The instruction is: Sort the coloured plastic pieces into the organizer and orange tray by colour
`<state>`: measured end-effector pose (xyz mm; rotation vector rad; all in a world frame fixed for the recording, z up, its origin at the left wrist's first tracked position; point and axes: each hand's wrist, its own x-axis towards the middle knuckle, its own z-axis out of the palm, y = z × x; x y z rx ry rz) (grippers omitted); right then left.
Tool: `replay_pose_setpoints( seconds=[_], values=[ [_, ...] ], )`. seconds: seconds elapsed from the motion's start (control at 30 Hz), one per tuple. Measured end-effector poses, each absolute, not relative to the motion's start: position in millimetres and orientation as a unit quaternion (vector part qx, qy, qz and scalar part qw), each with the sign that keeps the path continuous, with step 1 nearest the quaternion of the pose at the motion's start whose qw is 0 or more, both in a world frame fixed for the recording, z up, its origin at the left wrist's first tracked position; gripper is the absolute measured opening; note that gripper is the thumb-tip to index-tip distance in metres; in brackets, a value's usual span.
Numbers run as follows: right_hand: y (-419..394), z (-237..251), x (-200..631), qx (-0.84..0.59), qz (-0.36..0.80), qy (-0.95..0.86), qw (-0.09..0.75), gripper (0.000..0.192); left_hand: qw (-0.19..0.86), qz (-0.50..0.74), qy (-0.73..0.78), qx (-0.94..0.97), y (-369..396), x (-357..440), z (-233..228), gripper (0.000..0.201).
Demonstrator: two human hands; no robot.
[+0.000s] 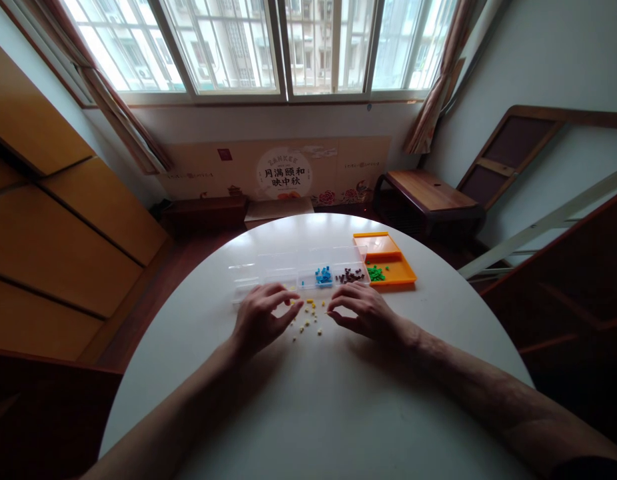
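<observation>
Your left hand (pixel 261 319) and right hand (pixel 361 312) lay open, fingers curled, flanking the yellow beads (pixel 308 317). You did best pinching single beads, wrists resting on the white table (pixel 308 400), near the clear organizer (pixel 298 267).

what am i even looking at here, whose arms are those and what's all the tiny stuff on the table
There is one picture, taken by a camera worn on a person's head, looking forward and down. So the two bare arms coming in from the bottom are that person's own.

They sit at a round white table. The left hand and right hand rest on it with fingers curled, on either side of a scatter of small yellow pieces. Whether either hand pinches a piece is too small to tell.

Just beyond lies a clear compartment box with blue pieces and dark brown pieces in separate sections. To its right is an orange tray holding green pieces.
</observation>
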<state>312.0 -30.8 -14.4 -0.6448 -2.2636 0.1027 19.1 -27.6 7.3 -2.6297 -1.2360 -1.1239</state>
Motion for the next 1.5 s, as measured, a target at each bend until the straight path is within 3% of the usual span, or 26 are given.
replay_pose_setpoints(
  seconds=[0.2,0.93,1.07,1.3,1.5],
  values=[
    [-31,-10,309,-0.234,0.027,-0.886,0.4,0.002,-0.025,-0.353,-0.297,-0.887,-36,39,-2,0.011],
    [-34,-5,307,-0.215,0.024,-0.892,0.397,0.009,-0.013,-0.351,-0.262,-0.899,-36,43,-4,0.008],
    [-35,-9,309,-0.216,0.051,-0.898,0.379,0.008,0.025,-0.362,-0.311,-0.878,-31,34,4,0.012],
    [-39,-7,312,-0.183,0.078,-0.94,0.277,0.018,0.091,-0.32,-0.496,-0.802,-12,1,13,0.017],
    [-40,-2,313,-0.181,0.091,-0.947,0.25,0.018,0.104,-0.301,-0.533,-0.784,-7,-7,11,0.02]
  ],
)
